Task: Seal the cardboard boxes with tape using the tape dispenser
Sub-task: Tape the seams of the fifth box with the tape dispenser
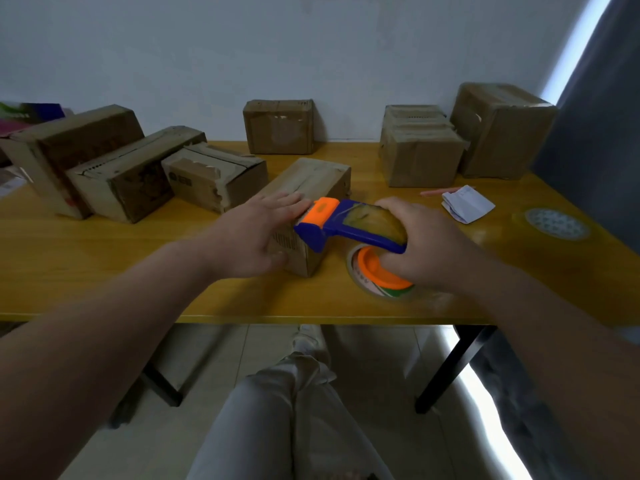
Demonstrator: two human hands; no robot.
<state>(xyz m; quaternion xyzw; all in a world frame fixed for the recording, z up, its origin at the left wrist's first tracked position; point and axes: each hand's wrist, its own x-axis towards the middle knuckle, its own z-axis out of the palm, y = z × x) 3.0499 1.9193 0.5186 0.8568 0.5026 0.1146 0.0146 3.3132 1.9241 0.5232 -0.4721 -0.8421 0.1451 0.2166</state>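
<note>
Our left grip [259, 233] lies flat, fingers straight, on the brown box [311, 181]; our right grip [426, 244] clasps the blue dispenser [349, 225], orange head at the box's top edge

Table: yellow wooden table [104, 271] on black metal legs [450, 368].
Paper: white folded sheet of paper [468, 203], lying on the table's right part.
Pen: thin pinkish-red pen [437, 192], just beside the paper.
Wall: plain white wall [311, 46] behind the table.
Curtain: dark grey-blue curtain [595, 116], far right.
Floor: pale tiled floor [207, 358].
</note>
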